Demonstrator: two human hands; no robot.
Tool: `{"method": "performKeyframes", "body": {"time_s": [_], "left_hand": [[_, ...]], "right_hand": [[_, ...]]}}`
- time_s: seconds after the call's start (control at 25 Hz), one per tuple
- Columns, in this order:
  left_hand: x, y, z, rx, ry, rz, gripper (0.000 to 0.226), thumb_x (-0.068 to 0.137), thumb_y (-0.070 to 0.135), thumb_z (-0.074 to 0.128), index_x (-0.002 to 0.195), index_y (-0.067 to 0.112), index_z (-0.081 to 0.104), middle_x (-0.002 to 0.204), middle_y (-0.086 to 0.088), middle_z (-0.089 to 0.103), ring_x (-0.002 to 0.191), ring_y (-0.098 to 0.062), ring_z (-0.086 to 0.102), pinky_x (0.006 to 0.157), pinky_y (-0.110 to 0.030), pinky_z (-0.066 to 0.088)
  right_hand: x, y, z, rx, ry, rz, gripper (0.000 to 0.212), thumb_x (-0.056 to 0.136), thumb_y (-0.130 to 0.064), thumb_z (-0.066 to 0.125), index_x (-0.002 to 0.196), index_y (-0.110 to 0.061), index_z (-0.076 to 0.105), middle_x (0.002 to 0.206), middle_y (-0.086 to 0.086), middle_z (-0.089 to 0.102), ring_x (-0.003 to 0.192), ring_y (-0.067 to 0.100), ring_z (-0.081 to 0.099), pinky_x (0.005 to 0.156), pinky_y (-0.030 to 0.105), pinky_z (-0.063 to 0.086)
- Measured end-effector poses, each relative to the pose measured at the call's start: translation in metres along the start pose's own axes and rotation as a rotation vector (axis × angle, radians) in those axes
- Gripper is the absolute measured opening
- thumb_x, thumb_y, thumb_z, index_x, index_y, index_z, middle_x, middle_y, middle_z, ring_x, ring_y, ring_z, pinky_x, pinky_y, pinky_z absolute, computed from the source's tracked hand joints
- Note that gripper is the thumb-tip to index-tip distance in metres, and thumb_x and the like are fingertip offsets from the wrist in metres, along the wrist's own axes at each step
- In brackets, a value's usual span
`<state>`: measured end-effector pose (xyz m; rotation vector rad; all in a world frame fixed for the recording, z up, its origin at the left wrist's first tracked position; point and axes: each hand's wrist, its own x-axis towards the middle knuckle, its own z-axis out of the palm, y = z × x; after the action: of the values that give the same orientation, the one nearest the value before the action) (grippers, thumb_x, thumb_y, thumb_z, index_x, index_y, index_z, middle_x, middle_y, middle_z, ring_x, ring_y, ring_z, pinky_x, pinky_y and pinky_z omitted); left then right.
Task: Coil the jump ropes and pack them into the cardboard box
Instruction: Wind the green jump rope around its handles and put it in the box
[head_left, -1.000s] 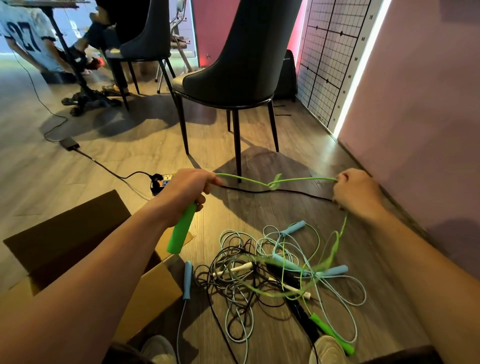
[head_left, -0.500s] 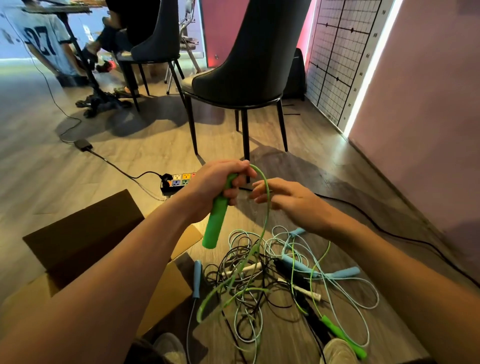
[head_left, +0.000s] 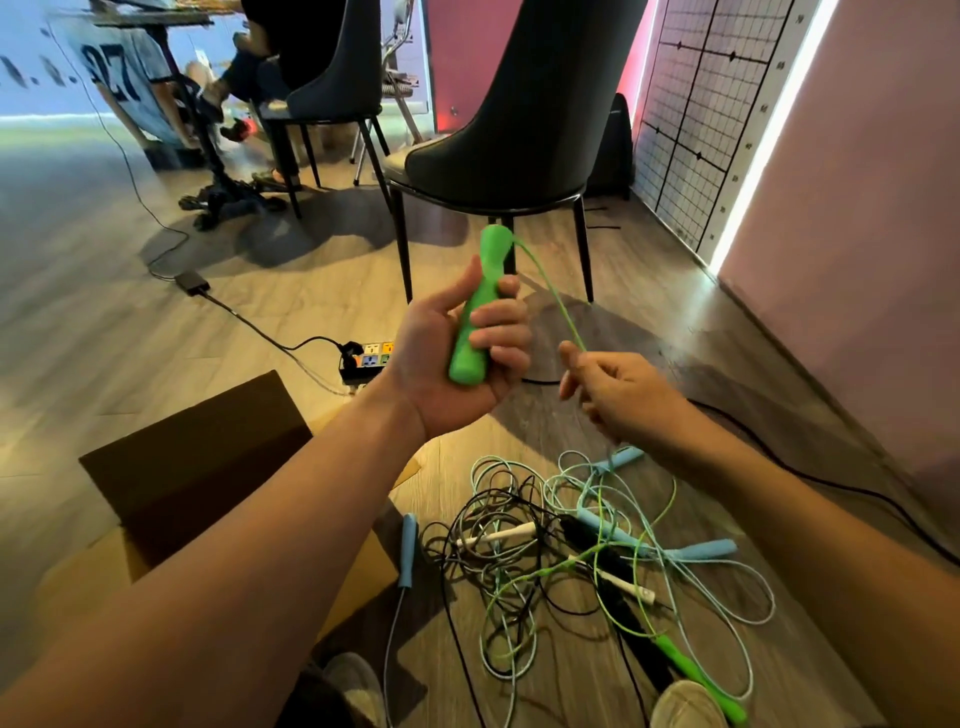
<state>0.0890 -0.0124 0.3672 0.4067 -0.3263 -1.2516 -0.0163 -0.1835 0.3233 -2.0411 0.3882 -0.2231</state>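
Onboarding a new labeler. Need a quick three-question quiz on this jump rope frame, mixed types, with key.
1. True or false: the left hand grips a green handle.
2. The right hand pinches: A) the green cord B) a blue handle C) a black cord.
3. Fill in: the other ropes lie tangled on the ___, beside the cardboard box.
Key: 1 true; 2 A; 3 floor.
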Motion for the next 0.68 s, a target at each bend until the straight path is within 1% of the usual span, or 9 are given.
{"method": "performKeyframes", "body": {"time_s": [0.08, 0.16, 0.28, 0.36, 0.4, 0.48, 0.56, 0.64, 0.68], "left_hand": [[0.005, 0.0, -0.001, -0.069, 0.106, 0.254, 0.019, 0.1, 0.036, 0.05, 0.096, 0.018, 0.053, 0.074, 0.005, 0.048, 0.065, -0.009, 0.05, 0.068, -0.023, 0.047], [0.006, 0.006, -0.005, -0.046, 0.216, 0.478, 0.003, 0.099, 0.025, 0.052, 0.097, 0.022, 0.051, 0.082, 0.003, 0.055, 0.076, -0.013, 0.057, 0.079, -0.031, 0.051], [0.003, 0.019, -0.011, -0.014, 0.374, 0.692, 0.013, 0.101, 0.014, 0.052, 0.098, 0.026, 0.05, 0.08, 0.002, 0.058, 0.073, -0.013, 0.059, 0.085, -0.039, 0.05], [0.001, 0.026, -0.017, 0.058, 0.477, 0.743, 0.013, 0.101, 0.012, 0.051, 0.102, 0.025, 0.051, 0.074, 0.002, 0.055, 0.066, -0.013, 0.055, 0.087, -0.04, 0.048], [0.0, 0.027, -0.02, 0.158, 0.523, 0.734, 0.01, 0.102, 0.014, 0.05, 0.104, 0.024, 0.05, 0.071, 0.001, 0.052, 0.063, -0.013, 0.053, 0.086, -0.039, 0.049], [0.0, 0.025, -0.023, 0.463, 0.608, 0.68, 0.004, 0.103, 0.021, 0.051, 0.106, 0.021, 0.049, 0.072, 0.001, 0.048, 0.064, -0.012, 0.05, 0.082, -0.037, 0.049], [-0.001, 0.017, -0.022, 0.978, 0.695, 0.565, 0.016, 0.104, 0.035, 0.048, 0.11, 0.021, 0.048, 0.081, 0.001, 0.05, 0.074, -0.013, 0.051, 0.078, -0.031, 0.048], [-0.007, 0.008, -0.019, 1.52, 0.661, 0.313, 0.039, 0.101, 0.054, 0.039, 0.118, 0.02, 0.049, 0.089, 0.001, 0.052, 0.079, -0.013, 0.053, 0.071, -0.023, 0.047], [-0.01, 0.003, -0.017, 1.653, 0.588, 0.131, 0.051, 0.097, 0.062, 0.034, 0.118, 0.019, 0.051, 0.089, 0.0, 0.054, 0.076, -0.013, 0.054, 0.068, -0.021, 0.048]], "right_hand": [[-0.006, -0.005, 0.003, -0.079, -0.261, 0.083, 0.044, 0.102, -0.045, 0.051, 0.076, -0.012, 0.065, 0.051, -0.003, 0.054, 0.043, 0.012, 0.051, 0.052, 0.026, 0.043], [-0.01, -0.004, 0.001, -0.323, -0.405, 0.091, 0.041, 0.102, -0.042, 0.052, 0.077, -0.013, 0.066, 0.053, -0.001, 0.059, 0.045, 0.011, 0.056, 0.057, 0.025, 0.046], [-0.014, -0.006, -0.003, -0.248, -0.497, 0.095, 0.04, 0.099, -0.045, 0.055, 0.074, -0.016, 0.067, 0.064, 0.0, 0.053, 0.052, 0.009, 0.048, 0.056, 0.024, 0.042], [-0.016, -0.016, -0.011, -0.162, -0.464, 0.014, 0.038, 0.099, -0.042, 0.056, 0.07, -0.019, 0.064, 0.061, -0.009, 0.051, 0.053, 0.006, 0.044, 0.056, 0.022, 0.039], [-0.015, -0.022, -0.015, -0.137, -0.404, -0.029, 0.038, 0.099, -0.042, 0.055, 0.069, -0.02, 0.063, 0.059, -0.01, 0.052, 0.054, 0.007, 0.044, 0.056, 0.023, 0.038], [-0.014, -0.033, -0.023, 0.037, -0.317, -0.028, 0.044, 0.098, -0.045, 0.05, 0.068, -0.016, 0.063, 0.063, 0.0, 0.048, 0.056, 0.012, 0.04, 0.057, 0.03, 0.03], [-0.013, -0.038, -0.03, 0.351, -0.366, 0.056, 0.054, 0.1, -0.045, 0.037, 0.068, -0.008, 0.061, 0.06, 0.008, 0.034, 0.052, 0.017, 0.027, 0.055, 0.035, 0.016], [-0.013, -0.042, -0.036, 0.598, -0.343, 0.056, 0.053, 0.099, -0.039, 0.031, 0.068, -0.007, 0.059, 0.056, 0.003, 0.025, 0.051, 0.017, 0.015, 0.057, 0.039, 0.006], [-0.011, -0.041, -0.039, 0.645, -0.286, 0.02, 0.05, 0.099, -0.037, 0.032, 0.069, -0.009, 0.06, 0.056, 0.001, 0.022, 0.052, 0.018, 0.012, 0.057, 0.039, 0.004]]}}
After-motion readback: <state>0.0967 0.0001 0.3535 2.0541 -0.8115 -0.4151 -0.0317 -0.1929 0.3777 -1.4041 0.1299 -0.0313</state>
